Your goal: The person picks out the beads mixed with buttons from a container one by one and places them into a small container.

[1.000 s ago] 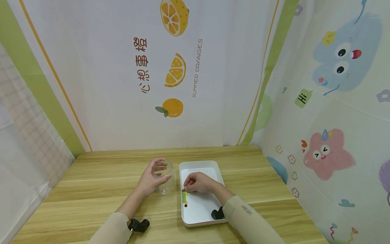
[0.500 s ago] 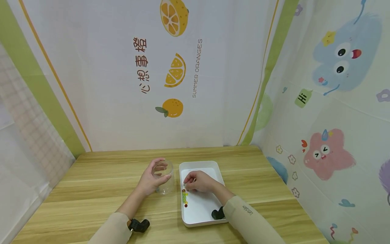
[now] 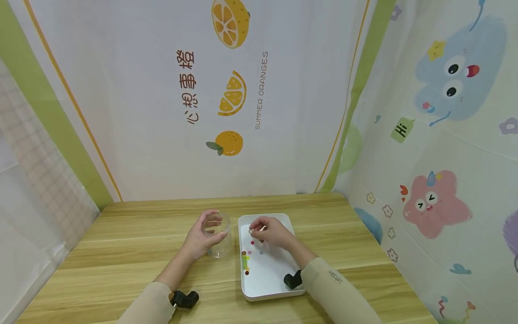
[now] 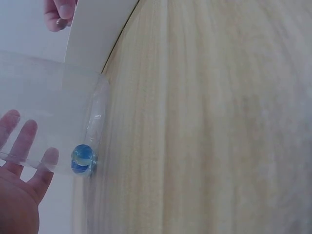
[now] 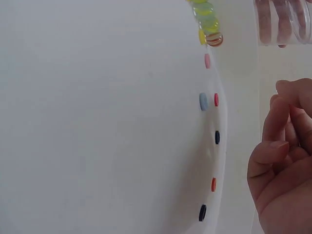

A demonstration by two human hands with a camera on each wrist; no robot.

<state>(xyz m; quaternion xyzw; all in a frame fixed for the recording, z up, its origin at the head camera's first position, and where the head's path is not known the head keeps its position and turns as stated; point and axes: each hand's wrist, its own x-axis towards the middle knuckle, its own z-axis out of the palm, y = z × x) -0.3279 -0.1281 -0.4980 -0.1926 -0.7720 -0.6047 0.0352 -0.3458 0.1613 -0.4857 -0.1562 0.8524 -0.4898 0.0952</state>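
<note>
My left hand [image 3: 202, 236] grips a clear plastic jar [image 4: 48, 83] round its side, close left of the white tray [image 3: 275, 288]. Inside at the jar's bottom, a blue glass marble [image 4: 82, 158] shows in the left wrist view. Above the tray's far left part, my right hand [image 3: 273, 231] pinches a small, shiny marble [image 4: 61, 23] between thumb and fingertips. Along the tray's left wall lies a row of yellow-green marbles [image 5: 204, 12] ending in a brown-striped marble [image 5: 214, 39]. Small flat buttons lie nearby, among them a light blue button [image 5: 203, 101] and a red button [image 5: 216, 100].
A wooden table [image 3: 141, 252] bears the tray and the jar. Printed curtains hang behind the table and at its right. Each wrist carries a black camera, the left camera [image 3: 185, 299] over the wood and the right camera [image 3: 293, 280] over the tray's near right corner.
My right hand has lifted away from the tray's left wall, moving a little farther back and right with the small marble. Buttons beneath it have come into view. The left hand and jar stay put.
</note>
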